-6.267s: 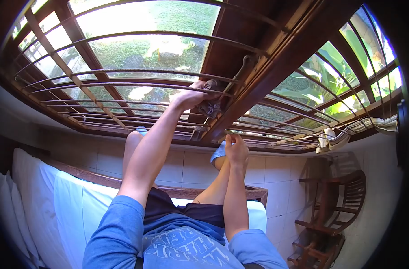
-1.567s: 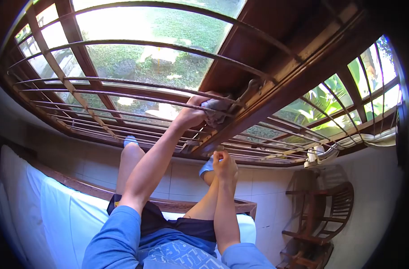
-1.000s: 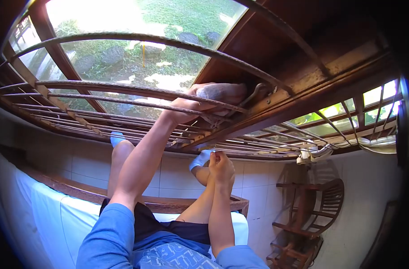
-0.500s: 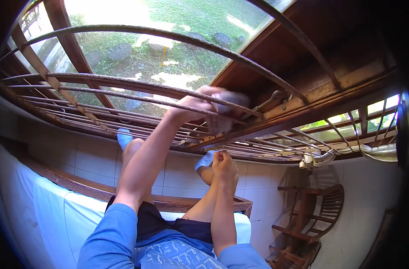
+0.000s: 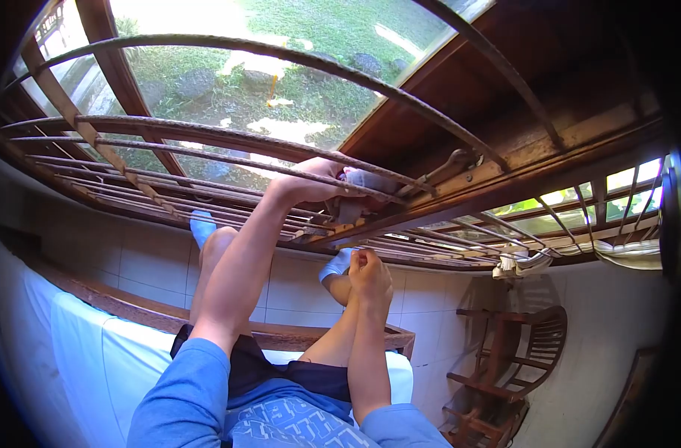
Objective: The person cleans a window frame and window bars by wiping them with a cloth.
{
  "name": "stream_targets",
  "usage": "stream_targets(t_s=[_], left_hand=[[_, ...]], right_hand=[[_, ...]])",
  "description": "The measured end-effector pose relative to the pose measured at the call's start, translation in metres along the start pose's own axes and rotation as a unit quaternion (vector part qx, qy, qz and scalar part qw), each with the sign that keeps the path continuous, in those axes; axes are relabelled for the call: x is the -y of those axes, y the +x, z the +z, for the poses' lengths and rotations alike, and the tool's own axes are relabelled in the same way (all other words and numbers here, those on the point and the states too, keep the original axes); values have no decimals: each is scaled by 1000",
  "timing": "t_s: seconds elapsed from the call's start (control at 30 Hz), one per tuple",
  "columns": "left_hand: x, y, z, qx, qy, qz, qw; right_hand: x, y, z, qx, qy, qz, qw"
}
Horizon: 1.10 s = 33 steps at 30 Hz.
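Note:
My left hand (image 5: 308, 184) reaches between the metal bars (image 5: 228, 153) of the window grille. Its fingers are closed on a grey cloth (image 5: 372, 181), which lies against the wooden window frame (image 5: 415, 153) behind the bars. Part of the cloth hangs down near the lower ledge, and bars cover some of the fingers. Lower down, my right hand (image 5: 371, 278) is held up in front of the grille with its fingertips pinched together. Whatever may be between those fingers is too small to make out. A metal window latch (image 5: 451, 166) sits on the frame right of the cloth.
Beyond the glass lies grass (image 5: 318, 33) with stones. Under my legs is a wooden-edged seat with a white cover (image 5: 79, 328). A wooden chair (image 5: 504, 351) stands at the right on the tiled floor (image 5: 422, 299). Bundled pale fabric (image 5: 527, 263) hangs by the right-hand bars.
My left hand and the grey cloth have moved down a little along the window frame. My right hand stays pinched in nearly the same place.

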State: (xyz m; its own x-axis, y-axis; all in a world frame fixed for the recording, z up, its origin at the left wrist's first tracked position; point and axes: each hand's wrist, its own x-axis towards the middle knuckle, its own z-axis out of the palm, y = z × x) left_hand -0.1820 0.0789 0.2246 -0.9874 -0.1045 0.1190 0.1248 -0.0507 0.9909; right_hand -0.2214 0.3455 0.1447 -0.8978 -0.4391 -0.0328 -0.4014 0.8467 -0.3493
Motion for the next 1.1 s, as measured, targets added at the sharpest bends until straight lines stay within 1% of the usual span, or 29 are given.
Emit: stream_targets(t_s=[0.1, 0.13, 0.27, 0.3, 0.43, 0.47, 0.6, 0.63, 0.77, 0.87, 0.93, 1.0, 1.03, 1.1], left_hand=[[-18, -2, 10, -46, -11, 131, 990], [-18, -1, 16, -45, -11, 129, 991], [-21, 6, 40, -159, -69, 131, 976], [-20, 4, 41, -159, -68, 131, 976], [-18, -15, 30, -111, 9, -25, 994], [-22, -18, 31, -112, 15, -23, 993], [-33, -28, 47, -236, -91, -63, 965], [-31, -28, 52, -232, -87, -61, 967], [-11, -34, 64, -334, -161, -39, 928], [-22, -50, 72, -343, -106, -14, 933], [-19, -66, 76, -376, -178, -16, 909], [-29, -95, 83, -397, -233, -53, 886], [-29, -110, 87, -398, -225, -50, 888], [-31, -136, 90, -386, -262, -63, 882]], right_hand=[[0, -1, 1, -3, 4, 3, 1000], [0, -2, 2, -3, 5, 5, 1000], [1, -3, -2, -9, 7, -1, 1000], [-1, -4, -4, -9, 8, -1, 1000], [-4, -3, -4, -18, 3, -4, 1000], [-5, -2, -3, -20, 8, -7, 1000], [-13, 1, 6, -31, 28, -10, 999], [-13, -1, 3, -35, 32, -9, 999], [-9, -11, -13, -23, 1, 22, 1000], [-22, -10, -12, -40, 12, 20, 999], [-31, -9, -8, -50, 19, 13, 998], [-38, -8, -9, -59, 33, 11, 998], [-41, -8, -10, -64, 42, 10, 997], [-43, -7, -5, -71, 61, 11, 996]])
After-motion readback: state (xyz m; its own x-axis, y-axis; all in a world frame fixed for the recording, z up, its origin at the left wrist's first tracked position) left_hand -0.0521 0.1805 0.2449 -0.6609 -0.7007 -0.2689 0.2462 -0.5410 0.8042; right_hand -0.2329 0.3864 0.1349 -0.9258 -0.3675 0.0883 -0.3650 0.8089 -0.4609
